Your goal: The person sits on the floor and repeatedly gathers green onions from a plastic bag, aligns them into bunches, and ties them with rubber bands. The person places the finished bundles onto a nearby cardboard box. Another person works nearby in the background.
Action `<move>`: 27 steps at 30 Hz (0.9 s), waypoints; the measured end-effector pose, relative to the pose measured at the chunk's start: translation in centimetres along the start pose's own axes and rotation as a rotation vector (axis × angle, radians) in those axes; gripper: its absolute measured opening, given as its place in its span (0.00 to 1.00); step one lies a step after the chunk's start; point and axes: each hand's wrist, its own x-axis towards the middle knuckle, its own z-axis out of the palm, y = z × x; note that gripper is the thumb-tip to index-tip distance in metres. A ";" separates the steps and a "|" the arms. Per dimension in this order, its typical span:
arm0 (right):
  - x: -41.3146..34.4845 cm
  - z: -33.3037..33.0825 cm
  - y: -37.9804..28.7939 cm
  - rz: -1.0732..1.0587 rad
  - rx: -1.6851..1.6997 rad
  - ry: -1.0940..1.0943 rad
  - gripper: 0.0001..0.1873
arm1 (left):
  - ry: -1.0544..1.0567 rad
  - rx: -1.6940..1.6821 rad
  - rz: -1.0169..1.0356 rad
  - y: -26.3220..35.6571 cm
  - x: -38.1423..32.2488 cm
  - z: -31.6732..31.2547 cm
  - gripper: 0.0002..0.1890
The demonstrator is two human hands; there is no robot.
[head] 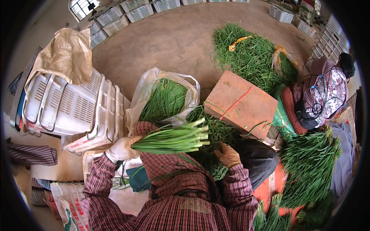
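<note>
My left hand (122, 150), in a pale, stained glove, grips a bunch of green leafy stalks that look like garlic chives (173, 137). The bunch lies across my lap with its pale cut ends to the right. My right hand (227, 155), also gloved, is apart from the bunch, below and right of the cut ends. Its fingers are bent and slightly spread, with nothing visible in them. Loose greens (215, 127) lie under and beyond it. Just beyond the held bunch, a clear plastic bag (192, 99) stands open, full of the same greens.
A reddish block (240, 101) with a red band on it stands ahead right. Behind it spreads a large heap of greens (245, 55). Stacked white plastic crates (69, 101) rise on the left. Tied bunches (310, 167) lie at right, near another person (323, 89).
</note>
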 end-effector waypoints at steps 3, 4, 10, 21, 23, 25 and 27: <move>-0.2 -0.5 -0.2 0.030 0.432 0.039 0.32 | -0.220 -0.207 -0.075 -1.2 0.9 1.0 0.28; -0.4 -0.7 -0.4 0.014 0.647 0.067 0.26 | -0.248 -0.251 -0.140 -1.5 1.2 1.4 0.28; -2.0 -3.8 -2.2 -0.119 0.802 0.407 0.15 | -0.311 -0.358 -0.086 -3.2 1.9 3.7 0.26; -2.7 -9.1 -8.9 -0.285 0.536 0.331 0.12 | -0.320 -0.410 -0.059 -1.5 1.4 5.9 0.19; -2.0 -8.9 -9.5 -0.440 0.179 0.427 0.19 | -0.321 -0.304 0.017 -1.5 1.1 5.9 0.17; -1.2 -8.1 -10.0 -0.454 0.214 0.389 0.17 | -0.312 -0.226 -0.010 -1.6 1.3 6.4 0.16; -0.2 -7.7 -10.2 -0.431 0.342 0.260 0.12 | -0.359 -0.135 0.017 -2.0 1.3 6.3 0.25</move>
